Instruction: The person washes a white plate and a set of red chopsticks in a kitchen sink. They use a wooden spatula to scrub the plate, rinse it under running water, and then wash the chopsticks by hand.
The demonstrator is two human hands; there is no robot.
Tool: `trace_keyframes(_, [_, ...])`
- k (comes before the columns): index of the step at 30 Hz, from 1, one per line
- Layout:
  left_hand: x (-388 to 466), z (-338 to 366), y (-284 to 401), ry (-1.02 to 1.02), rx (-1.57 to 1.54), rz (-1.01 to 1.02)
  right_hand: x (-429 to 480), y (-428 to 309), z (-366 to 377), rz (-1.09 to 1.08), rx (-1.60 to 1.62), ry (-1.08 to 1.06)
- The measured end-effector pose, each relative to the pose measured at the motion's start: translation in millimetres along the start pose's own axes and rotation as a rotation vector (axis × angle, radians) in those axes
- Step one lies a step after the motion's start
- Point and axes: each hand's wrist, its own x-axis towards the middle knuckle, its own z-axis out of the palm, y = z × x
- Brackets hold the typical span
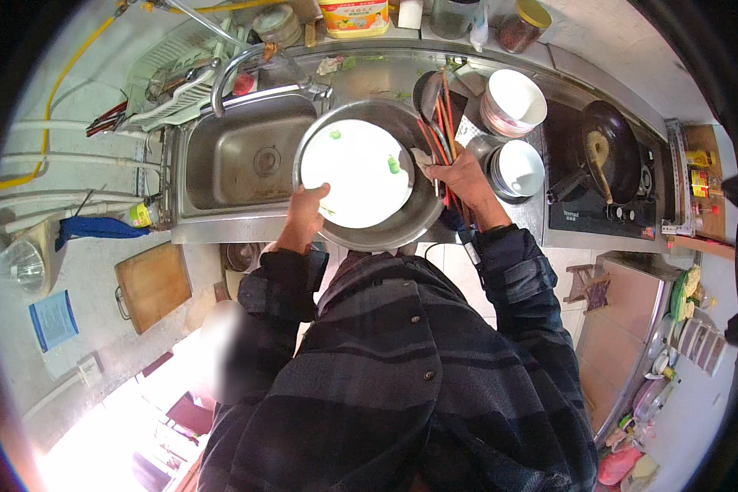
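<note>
A white plate (353,166) with green leaf motifs sits in a wide metal basin (427,218) at the counter's front edge. My left hand (304,212) grips the plate's left side, thumb over the rim; its other fingers are hidden. To the right of the basin, my right hand (465,178) is closed around a bundle of red and brown chopsticks (448,123). A dark ladle (429,95) stands up among them, and a pale cloth or sponge (422,161) shows by the fingers. Whether that hand also touches the basin is unclear.
Stacked bowls (516,98) and a second stack of white bowls (521,167) stand right of my right hand. Beyond are a wok (627,166) and gas stove (578,215). Left lie a steel sink (221,166), a curved faucet (221,77) and a dish rack (178,107).
</note>
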Motion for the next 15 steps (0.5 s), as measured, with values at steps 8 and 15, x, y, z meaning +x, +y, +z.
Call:
trace_keyframes(8, [50.0, -11.9, -47.6, -0.014, -0.039, -0.215, 9.7, 3.2, 13.2, -0.009, -0.033, -0.009])
trace_keyframes(15, [59.3, -3.5, -80.0, 0.274, 0.807, 0.164, 20.9, -4.4, 32.1, 0.025, -0.036, -0.097])
